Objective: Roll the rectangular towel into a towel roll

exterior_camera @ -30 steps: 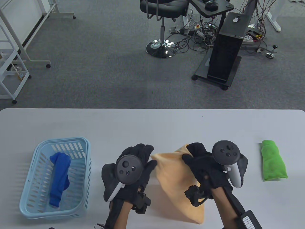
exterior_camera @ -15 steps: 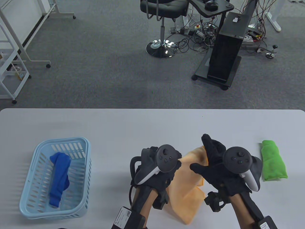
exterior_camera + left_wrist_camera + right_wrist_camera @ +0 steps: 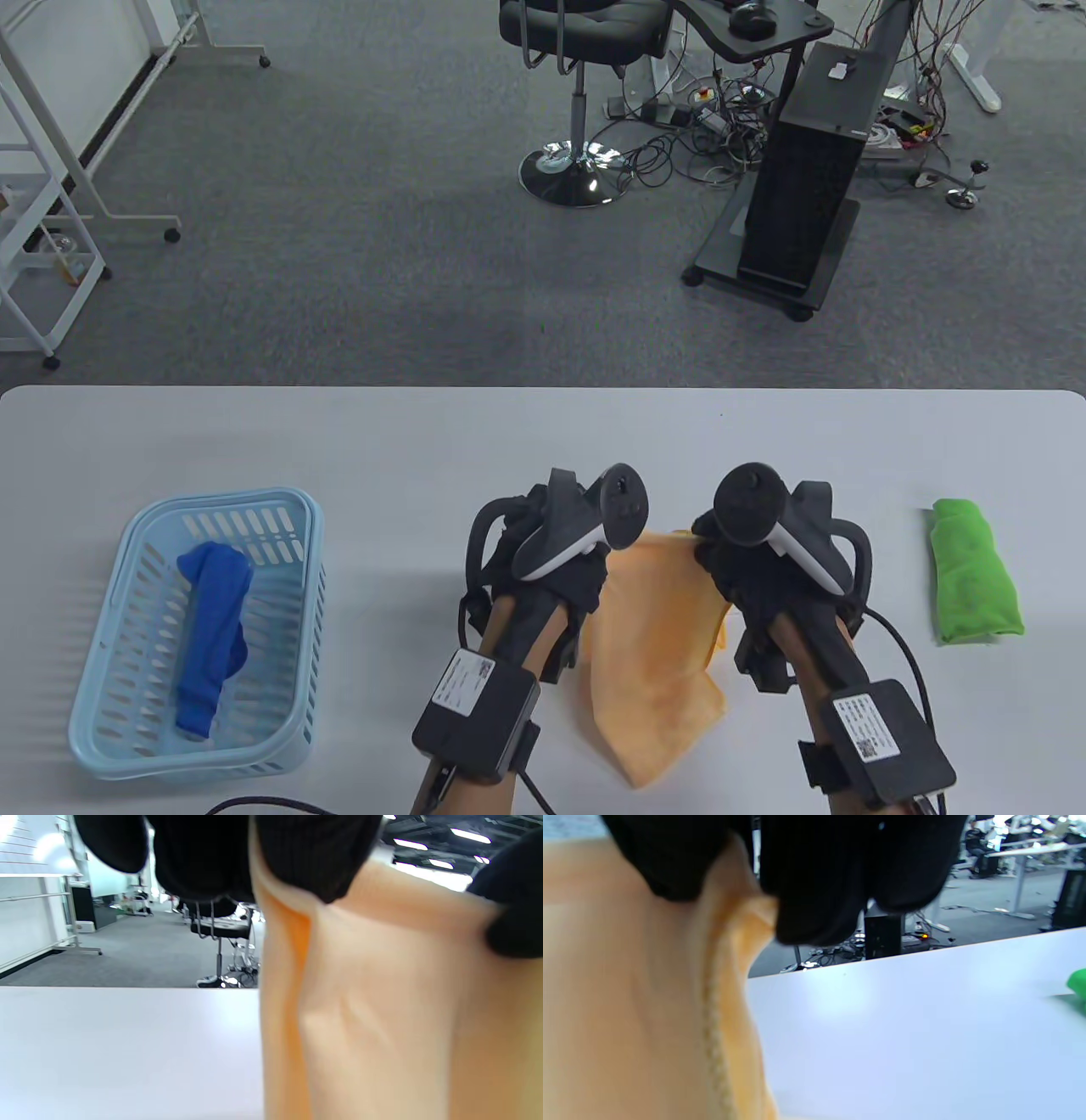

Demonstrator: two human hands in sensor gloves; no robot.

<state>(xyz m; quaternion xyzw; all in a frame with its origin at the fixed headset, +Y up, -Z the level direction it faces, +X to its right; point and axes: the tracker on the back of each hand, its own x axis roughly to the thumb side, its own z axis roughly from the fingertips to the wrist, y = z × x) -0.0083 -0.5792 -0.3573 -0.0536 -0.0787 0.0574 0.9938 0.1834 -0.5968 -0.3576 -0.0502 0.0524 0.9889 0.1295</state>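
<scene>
The orange towel [image 3: 657, 645] is soft, matt terry cloth with a stitched hem. The worktop [image 3: 424, 441] is smooth, faintly sheeny grey-white. The basket [image 3: 102, 730] is slotted pale-blue plastic. Each hand wears matt black knit: left hand [image 3: 551, 552], right hand [image 3: 755, 569].

Left hand [image 3: 556, 560] and right hand [image 3: 751, 564], side by side, each pinch cloth.

My left hand [image 3: 556, 564] moved to the right and turned over, so its tracker [image 3: 594, 518] ended up facing sideways. My right hand [image 3: 755, 569] turned the same way and closed on the top edge of the orange towel [image 3: 657, 645]. I lifted the towel, and it stopped being slanted and bunched and hung down flat between both my hands.
</scene>
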